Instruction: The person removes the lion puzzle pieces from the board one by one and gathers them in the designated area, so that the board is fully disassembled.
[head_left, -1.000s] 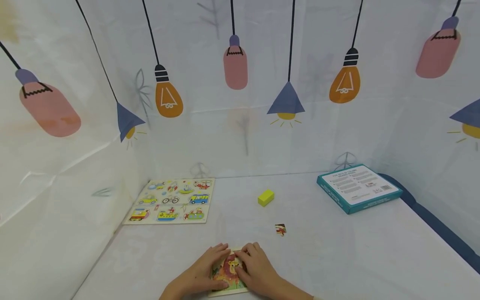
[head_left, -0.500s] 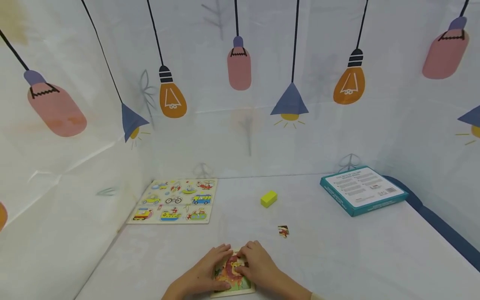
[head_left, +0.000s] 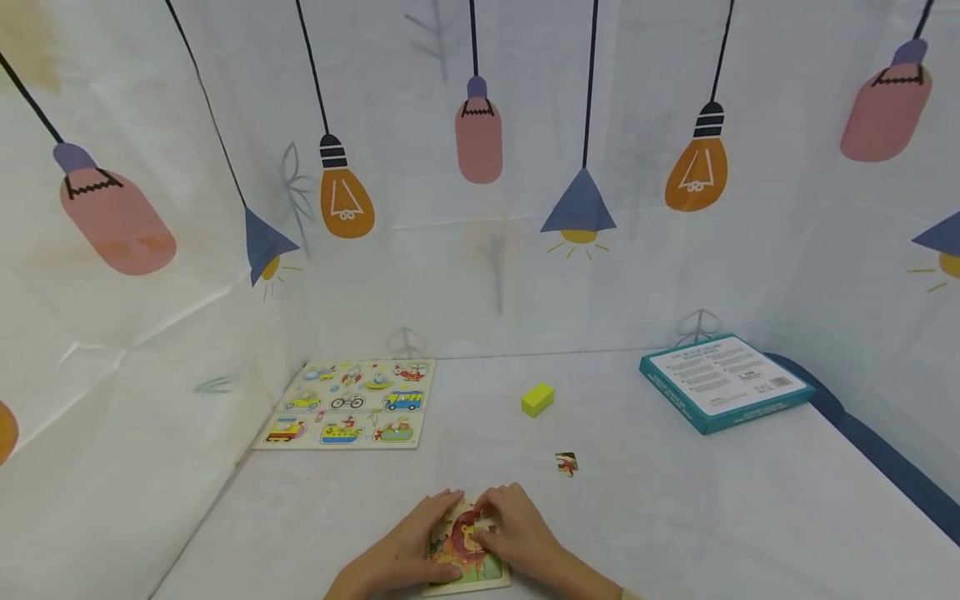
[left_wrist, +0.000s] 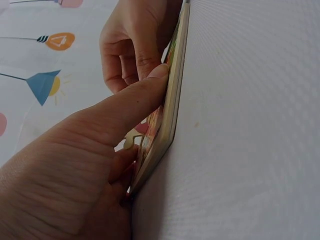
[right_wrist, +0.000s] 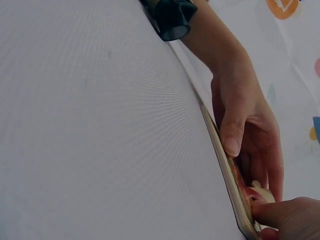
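Note:
A small wooden jigsaw puzzle with a lion picture [head_left: 468, 568] lies flat on the table at the bottom middle of the head view. My left hand [head_left: 408, 546] grips its left side, thumb on the near part and fingers toward the far edge. Over the puzzle's right side, my right hand [head_left: 521, 533] pinches a puzzle piece between thumb and fingers. That puzzle piece [left_wrist: 132, 138] stands tilted up from the board in the left wrist view; fingers partly hide it. Farther back and right lies a loose puzzle piece [head_left: 567, 463], apart from both hands.
Behind the hands sits a yellow block [head_left: 537, 399]. A vehicle-picture puzzle board [head_left: 352, 404] lies at the back left, and a teal-edged flat box [head_left: 723, 382] at the back right. A white curtain [head_left: 420, 292] printed with lamps borders the table.
The head view has shifted slightly. My right fingers have tilted a piece on the lion puzzle a little; the left hand keeps its hold.

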